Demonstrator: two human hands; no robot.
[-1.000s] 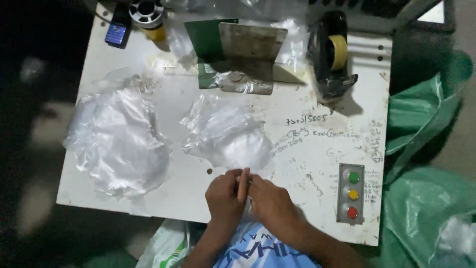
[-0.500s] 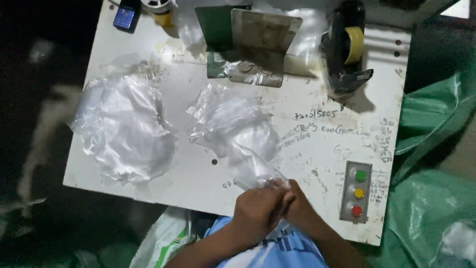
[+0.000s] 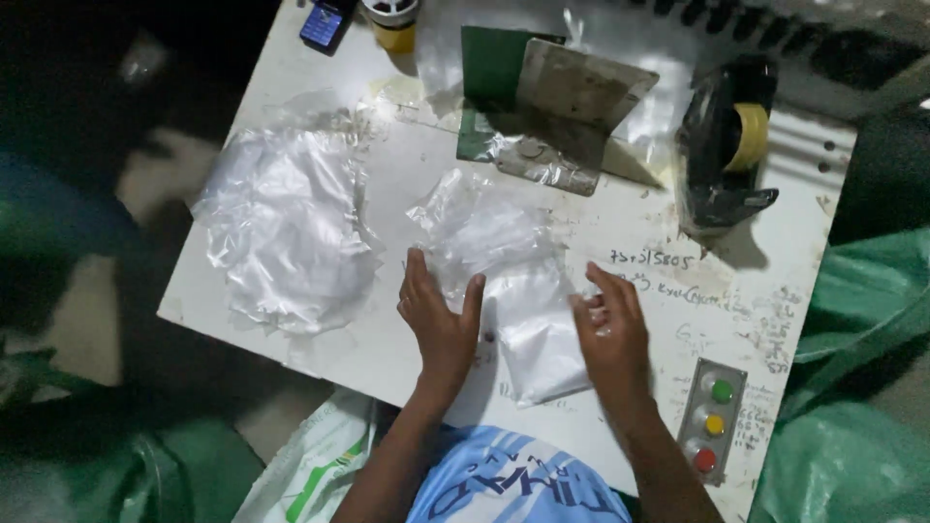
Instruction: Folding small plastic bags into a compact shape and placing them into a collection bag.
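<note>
A clear plastic bag with something white inside (image 3: 531, 334) lies flat on the white table (image 3: 620, 232) in front of me. My left hand (image 3: 438, 315) rests open at its left edge, fingers spread and touching the plastic. My right hand (image 3: 610, 329) lies open on its right edge. Just beyond the bag sits a crumpled heap of clear plastic bags (image 3: 480, 228).
A larger pile of clear bags (image 3: 286, 228) lies at the left. A green and grey metal stand (image 3: 557, 107) and a black tape dispenser with yellow tape (image 3: 727, 155) stand at the back. A panel with three coloured buttons (image 3: 714, 421) is at the right. Green sacks (image 3: 852, 387) sit beside the table.
My hands, pressed together at the table's near edge, have parted. A bag has been drawn out and now lies flat between them.
</note>
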